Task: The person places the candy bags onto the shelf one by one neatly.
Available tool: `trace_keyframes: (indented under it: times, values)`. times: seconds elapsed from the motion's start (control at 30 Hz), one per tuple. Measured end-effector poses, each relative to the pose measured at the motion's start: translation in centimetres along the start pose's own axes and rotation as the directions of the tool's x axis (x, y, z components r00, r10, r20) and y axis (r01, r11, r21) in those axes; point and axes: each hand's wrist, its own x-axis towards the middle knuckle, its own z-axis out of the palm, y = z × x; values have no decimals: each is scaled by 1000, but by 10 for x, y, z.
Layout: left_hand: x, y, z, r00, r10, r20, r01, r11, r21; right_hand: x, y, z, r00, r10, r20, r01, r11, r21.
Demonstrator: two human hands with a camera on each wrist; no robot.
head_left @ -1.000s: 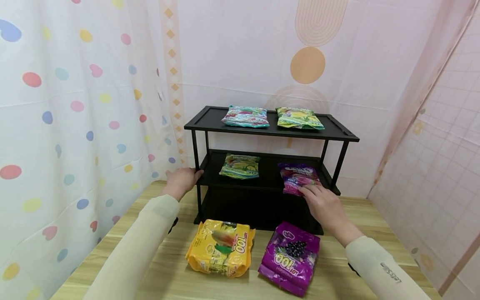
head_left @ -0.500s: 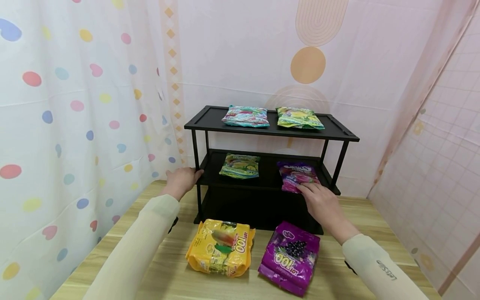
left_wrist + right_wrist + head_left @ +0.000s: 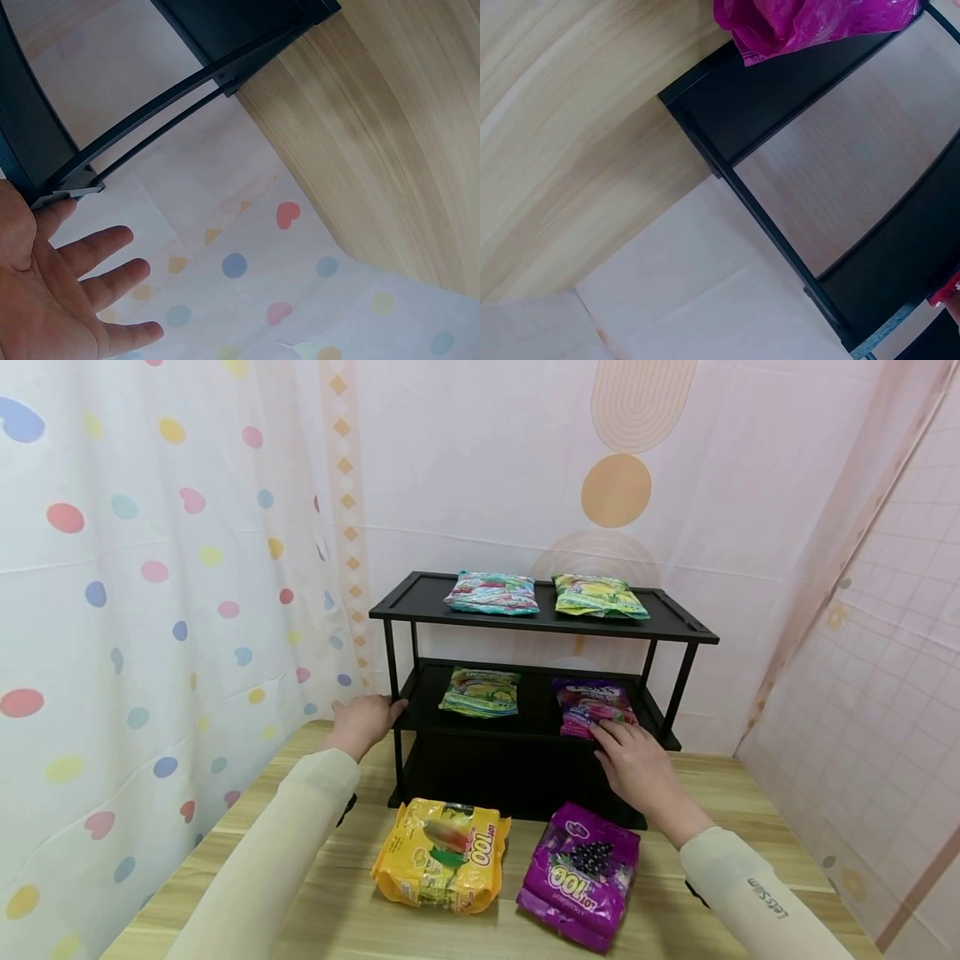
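Observation:
My right hand (image 3: 636,768) rests its fingertips on the front end of a purple-pink candy bag (image 3: 592,703), which lies on the right side of the rack's middle shelf (image 3: 536,710). Its thumb shows below the fingers, near the shelf's front edge. In the right wrist view, only a red corner of that bag (image 3: 946,289) and a bit of finger show at the right edge. My left hand (image 3: 363,725) touches the left end of the middle shelf, thumb over its edge. In the left wrist view the other fingers (image 3: 112,289) spread out straight; the thumb's tip is hidden there.
A green candy bag (image 3: 482,693) lies on the middle shelf's left side. Above, the top shelf (image 3: 427,597) bears a teal bag (image 3: 492,593) and a yellow-green bag (image 3: 600,597). On the wooden table (image 3: 360,893), a yellow bag (image 3: 442,857) and a purple grape bag (image 3: 581,877) lie before the rack.
The purple-pink bag has slid a little further back onto the middle shelf, and my right hand moved up and left with it. My left hand stays where it was.

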Motion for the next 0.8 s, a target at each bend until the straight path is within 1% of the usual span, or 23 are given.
trace_keyframes:
  times: [0.1,0.37,0.47,0.63,0.8]
  values:
    - [0,1,-1,1000,-1,1,1,1000,4,-1,0,1,1000,-6,5,6,1000,-6]
    - [0,0,-1,1000,1,-4,-1,1000,-5,-5,0,3,996,-60,-67,58,998,-34]
    - [-1,0,0,1000,1,-9,-1,1000,-4,-5,-1,4,994,-75,-74,71,996,-55]
    - [0,0,1,1000,4,-7,-4,1000,1,-6,-3,4,996,-67,-64,62,996,-71]
    - [1,0,1,1000,2,1,-2,1000,0,-5,-4,5,997,-52,-56,48,997,-63]
